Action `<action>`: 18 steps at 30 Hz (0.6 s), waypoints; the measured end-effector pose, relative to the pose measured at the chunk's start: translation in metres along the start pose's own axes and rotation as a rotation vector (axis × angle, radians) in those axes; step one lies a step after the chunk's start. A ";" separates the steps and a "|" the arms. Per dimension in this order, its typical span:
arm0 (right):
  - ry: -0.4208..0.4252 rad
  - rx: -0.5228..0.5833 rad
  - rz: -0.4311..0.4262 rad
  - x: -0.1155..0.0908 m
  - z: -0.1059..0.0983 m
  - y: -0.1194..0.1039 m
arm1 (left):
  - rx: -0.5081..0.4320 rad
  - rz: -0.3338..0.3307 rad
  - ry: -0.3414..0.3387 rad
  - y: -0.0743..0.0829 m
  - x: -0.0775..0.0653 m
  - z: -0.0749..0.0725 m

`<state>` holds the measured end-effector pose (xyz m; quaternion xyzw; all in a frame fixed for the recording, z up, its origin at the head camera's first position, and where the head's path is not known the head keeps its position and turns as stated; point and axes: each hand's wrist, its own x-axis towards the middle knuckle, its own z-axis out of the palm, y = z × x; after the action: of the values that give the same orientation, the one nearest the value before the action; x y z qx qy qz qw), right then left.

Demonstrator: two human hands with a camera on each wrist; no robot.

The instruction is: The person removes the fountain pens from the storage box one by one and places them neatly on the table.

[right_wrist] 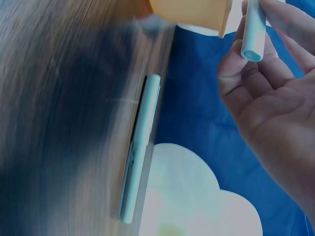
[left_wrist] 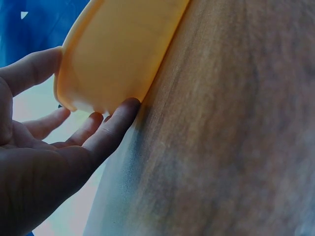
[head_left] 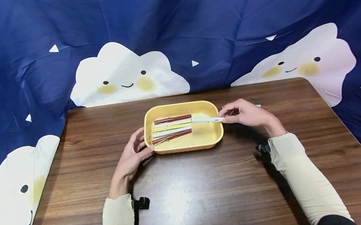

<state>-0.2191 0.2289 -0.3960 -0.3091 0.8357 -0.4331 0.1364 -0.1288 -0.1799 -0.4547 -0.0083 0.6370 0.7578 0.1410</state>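
Observation:
A yellow plastic basket stands on the table, with several pens in its left half. Among these pens are a dark red pen at the back, a yellow pen and another dark red pen at the front. My left hand holds the basket's left end between thumb and fingers. Over the basket's right rim, my right hand pinches one end of a pale blue pen. That pen points left, its far tip close to the lying pens.
Another pale pen lies on the table right of the basket, mostly hidden behind my right hand in the head view. The brown wooden table ends at a dark blue curtain with printed clouds.

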 end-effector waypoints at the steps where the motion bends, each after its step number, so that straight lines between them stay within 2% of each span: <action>1: 0.000 -0.002 0.003 -0.001 -0.001 0.001 | 0.001 0.001 0.000 0.000 0.000 0.000; 7: 0.010 -0.031 0.056 -0.009 -0.010 0.006 | 0.002 0.003 -0.003 0.000 -0.001 0.000; 18: 0.043 -0.067 0.086 -0.022 -0.023 0.020 | -0.003 -0.007 -0.002 0.002 -0.001 0.000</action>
<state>-0.2213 0.2663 -0.3995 -0.2679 0.8650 -0.4050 0.1265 -0.1287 -0.1803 -0.4523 -0.0099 0.6359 0.7582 0.1442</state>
